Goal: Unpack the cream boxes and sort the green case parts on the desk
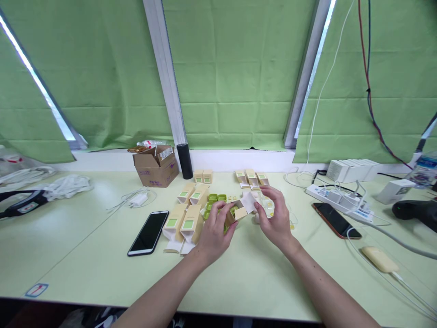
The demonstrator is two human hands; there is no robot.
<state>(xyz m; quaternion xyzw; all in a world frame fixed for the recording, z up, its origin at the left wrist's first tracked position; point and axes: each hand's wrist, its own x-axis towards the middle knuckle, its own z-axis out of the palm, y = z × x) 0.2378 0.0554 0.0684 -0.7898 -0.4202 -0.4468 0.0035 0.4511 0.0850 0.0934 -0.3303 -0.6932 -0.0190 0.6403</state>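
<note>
A small beige cardboard box (241, 212) is gripped in my left hand (215, 228), its open end and white flap facing right. Something green shows inside it. My right hand (276, 218) is just to the right, thumb and fingers spread in a curve, the thumb at the edge of the white flap. Whether the thumb presses on it, I cannot tell. Behind my left hand lie several green trays (212, 197), partly hidden. Clear plastic pieces (267, 202) with yellow bits sit behind my right hand. Beige boxes with open flaps (191, 223) lie left of my left hand.
More beige boxes (251, 177) stand farther back. A black phone (149, 233) lies at left, another phone (336, 220) at right beside a power strip (339, 202) with cables. A brown carton (156, 167) and black cylinder (185, 161) stand near the wall.
</note>
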